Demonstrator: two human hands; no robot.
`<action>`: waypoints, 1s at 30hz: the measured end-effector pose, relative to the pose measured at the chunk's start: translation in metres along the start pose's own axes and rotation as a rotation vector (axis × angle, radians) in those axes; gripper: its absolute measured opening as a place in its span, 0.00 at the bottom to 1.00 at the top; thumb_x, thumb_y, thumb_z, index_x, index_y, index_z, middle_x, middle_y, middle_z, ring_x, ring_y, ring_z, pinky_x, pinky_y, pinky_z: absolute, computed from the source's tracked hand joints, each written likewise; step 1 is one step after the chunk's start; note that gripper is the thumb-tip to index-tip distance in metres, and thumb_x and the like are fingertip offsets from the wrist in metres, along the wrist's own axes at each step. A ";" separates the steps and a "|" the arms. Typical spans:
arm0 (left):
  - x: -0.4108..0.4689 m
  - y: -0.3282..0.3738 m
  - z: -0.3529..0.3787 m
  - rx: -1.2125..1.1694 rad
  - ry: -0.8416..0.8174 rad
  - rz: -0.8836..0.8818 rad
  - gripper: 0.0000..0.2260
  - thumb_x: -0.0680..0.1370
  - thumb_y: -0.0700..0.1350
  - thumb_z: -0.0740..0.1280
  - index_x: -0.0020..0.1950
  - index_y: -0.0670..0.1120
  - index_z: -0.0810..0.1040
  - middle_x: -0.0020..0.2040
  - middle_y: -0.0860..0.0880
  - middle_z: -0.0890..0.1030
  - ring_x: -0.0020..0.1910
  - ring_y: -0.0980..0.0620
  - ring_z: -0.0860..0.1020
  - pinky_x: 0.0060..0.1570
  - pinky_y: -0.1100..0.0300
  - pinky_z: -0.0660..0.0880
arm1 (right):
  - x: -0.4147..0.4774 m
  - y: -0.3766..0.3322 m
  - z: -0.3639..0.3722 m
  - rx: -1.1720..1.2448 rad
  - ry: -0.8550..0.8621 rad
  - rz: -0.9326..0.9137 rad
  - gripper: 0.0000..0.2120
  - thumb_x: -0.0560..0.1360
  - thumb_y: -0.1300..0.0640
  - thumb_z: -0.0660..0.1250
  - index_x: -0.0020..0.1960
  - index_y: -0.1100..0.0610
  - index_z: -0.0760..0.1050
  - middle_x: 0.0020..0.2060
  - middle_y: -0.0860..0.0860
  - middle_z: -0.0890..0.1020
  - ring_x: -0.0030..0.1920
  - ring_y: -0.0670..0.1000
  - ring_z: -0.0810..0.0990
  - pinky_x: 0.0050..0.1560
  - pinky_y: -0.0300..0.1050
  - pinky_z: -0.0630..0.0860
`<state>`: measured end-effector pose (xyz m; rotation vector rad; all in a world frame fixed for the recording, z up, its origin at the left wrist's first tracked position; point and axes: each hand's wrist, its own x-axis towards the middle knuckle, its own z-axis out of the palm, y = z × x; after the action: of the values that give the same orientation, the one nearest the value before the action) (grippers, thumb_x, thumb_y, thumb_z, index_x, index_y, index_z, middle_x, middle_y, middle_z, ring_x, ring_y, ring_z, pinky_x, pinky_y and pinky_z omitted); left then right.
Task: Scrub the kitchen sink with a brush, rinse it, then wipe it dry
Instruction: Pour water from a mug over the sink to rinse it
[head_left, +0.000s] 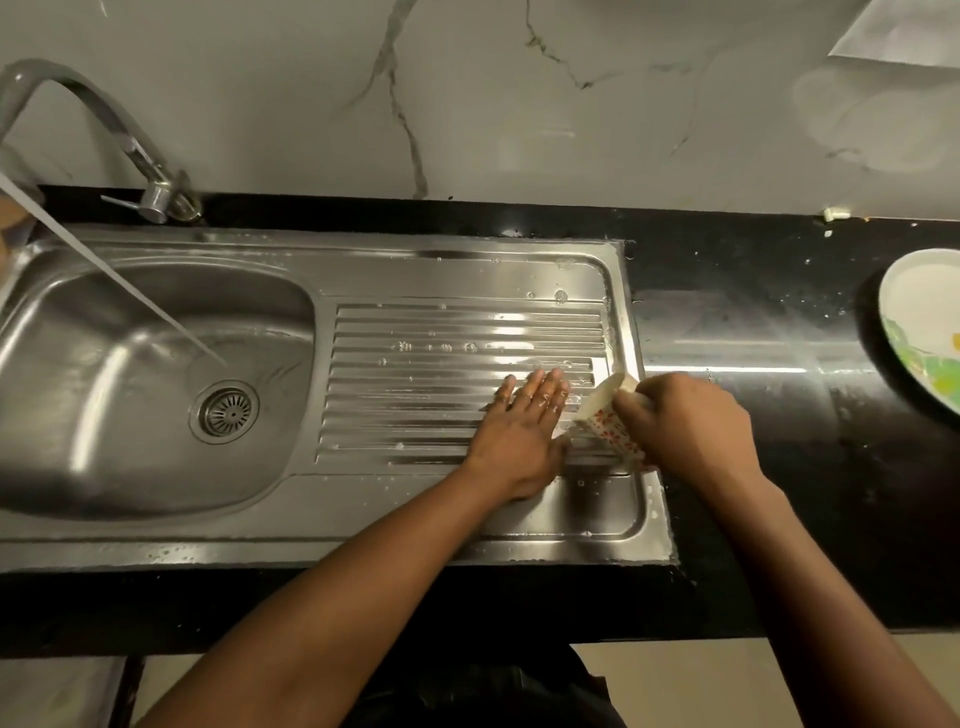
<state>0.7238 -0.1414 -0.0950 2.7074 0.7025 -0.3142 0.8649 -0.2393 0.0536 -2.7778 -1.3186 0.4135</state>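
A steel sink (363, 249) with a bowl at the left and a ribbed drainboard (415, 358) at the right is set in a black counter. Water runs from the tap (93, 114) in a slanted stream into the bowl, landing near the drain (224, 411). My left hand (519, 426) lies flat, fingers spread, on the wet drainboard. My right hand (685, 421) grips a white cup with red flowers (608, 410), tipped on its side toward the drainboard's right end, next to my left hand. No brush is in view.
The black counter (753, 322) extends right of the sink, wet and speckled with drops. A plate with a green pattern (919, 322) sits at the far right edge. A marble-look wall (467, 104) rises behind. The counter's front edge runs below my forearms.
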 end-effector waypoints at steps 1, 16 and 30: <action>0.006 -0.001 -0.004 -0.010 0.001 -0.011 0.32 0.85 0.61 0.42 0.85 0.46 0.38 0.84 0.47 0.36 0.83 0.47 0.35 0.82 0.43 0.38 | 0.005 0.001 -0.002 -0.003 0.015 0.009 0.22 0.78 0.39 0.61 0.37 0.54 0.80 0.31 0.50 0.81 0.35 0.56 0.81 0.41 0.50 0.82; 0.039 -0.022 -0.019 -0.069 0.072 -0.161 0.31 0.86 0.58 0.44 0.85 0.45 0.42 0.85 0.46 0.40 0.84 0.46 0.37 0.82 0.42 0.42 | 0.055 -0.018 -0.011 0.010 0.034 -0.105 0.19 0.78 0.43 0.64 0.40 0.56 0.82 0.34 0.54 0.83 0.35 0.58 0.80 0.33 0.45 0.72; -0.119 -0.055 0.016 -0.149 0.119 -0.480 0.31 0.86 0.60 0.40 0.84 0.48 0.35 0.83 0.50 0.33 0.82 0.51 0.32 0.82 0.46 0.38 | 0.003 -0.042 -0.008 -0.204 0.021 -0.332 0.19 0.80 0.40 0.63 0.39 0.54 0.76 0.34 0.54 0.78 0.37 0.61 0.80 0.38 0.46 0.71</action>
<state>0.5923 -0.1530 -0.0897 2.4031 1.3549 -0.2002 0.8369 -0.2098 0.0667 -2.6253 -1.8697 0.2422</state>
